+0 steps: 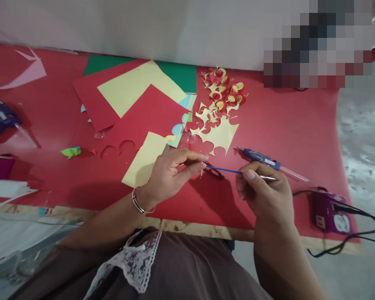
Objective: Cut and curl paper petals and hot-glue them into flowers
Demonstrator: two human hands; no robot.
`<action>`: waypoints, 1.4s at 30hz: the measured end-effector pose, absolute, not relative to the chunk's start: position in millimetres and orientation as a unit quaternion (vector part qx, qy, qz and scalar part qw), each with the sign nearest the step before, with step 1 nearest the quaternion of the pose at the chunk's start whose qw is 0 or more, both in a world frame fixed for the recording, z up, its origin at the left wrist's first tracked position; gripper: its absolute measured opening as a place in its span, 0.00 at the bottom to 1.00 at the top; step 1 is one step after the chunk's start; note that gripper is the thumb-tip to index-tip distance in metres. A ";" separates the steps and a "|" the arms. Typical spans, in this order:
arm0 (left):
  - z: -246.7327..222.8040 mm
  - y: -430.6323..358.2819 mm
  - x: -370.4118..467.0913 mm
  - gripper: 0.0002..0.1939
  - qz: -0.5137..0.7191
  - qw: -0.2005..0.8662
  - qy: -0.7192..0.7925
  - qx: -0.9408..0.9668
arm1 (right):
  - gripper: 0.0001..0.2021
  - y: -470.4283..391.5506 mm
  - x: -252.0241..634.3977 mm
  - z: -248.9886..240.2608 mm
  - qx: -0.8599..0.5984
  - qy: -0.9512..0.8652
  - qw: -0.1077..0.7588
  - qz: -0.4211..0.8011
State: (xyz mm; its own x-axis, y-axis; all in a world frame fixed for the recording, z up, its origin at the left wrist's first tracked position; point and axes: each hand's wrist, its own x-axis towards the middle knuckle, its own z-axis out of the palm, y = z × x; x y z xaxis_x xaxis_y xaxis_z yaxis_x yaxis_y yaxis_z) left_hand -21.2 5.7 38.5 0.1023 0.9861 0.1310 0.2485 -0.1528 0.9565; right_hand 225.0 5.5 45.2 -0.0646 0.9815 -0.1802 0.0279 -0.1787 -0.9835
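Above the table, a thin blue stick (225, 169) with a silvery end spans the gap between my two hands. My right hand (265, 191) is closed around it, pinching it with thumb and fingers near the silvery end. The thumb and forefinger of my left hand (171, 171) close on the stick's other end. A tiny yellowish bit shows under those fingertips, too small to name. Just behind them lies a dark looped handle (218, 171), partly hidden by my left hand. Beyond my right hand rests a blue glue gun (259, 157) with a clear glue stick in it.
Red sheets (134, 116), pale yellow sheets (143, 160) and a cut yellow scrap (220, 135) lie ahead. Several red-and-yellow paper pieces (225, 93) sit behind. Another glue gun (3, 118) and a green paper piece (71, 152) are left. A purple power box (331, 212) with black cables stands right.
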 end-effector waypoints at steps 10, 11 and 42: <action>29.6 8.1 -16.9 0.10 0.402 0.520 0.492 0.571 | 0.19 14.4 215.9 33.5 -0.550 -0.469 0.393 0.569; 30.8 8.1 -17.4 0.10 0.389 0.502 0.503 0.586 | 0.19 14.5 216.6 32.2 -0.553 -0.468 0.392 0.568; 20.0 8.7 -23.3 0.16 0.364 0.571 0.427 0.600 | 0.19 13.9 224.7 15.0 -0.532 -0.459 0.386 0.598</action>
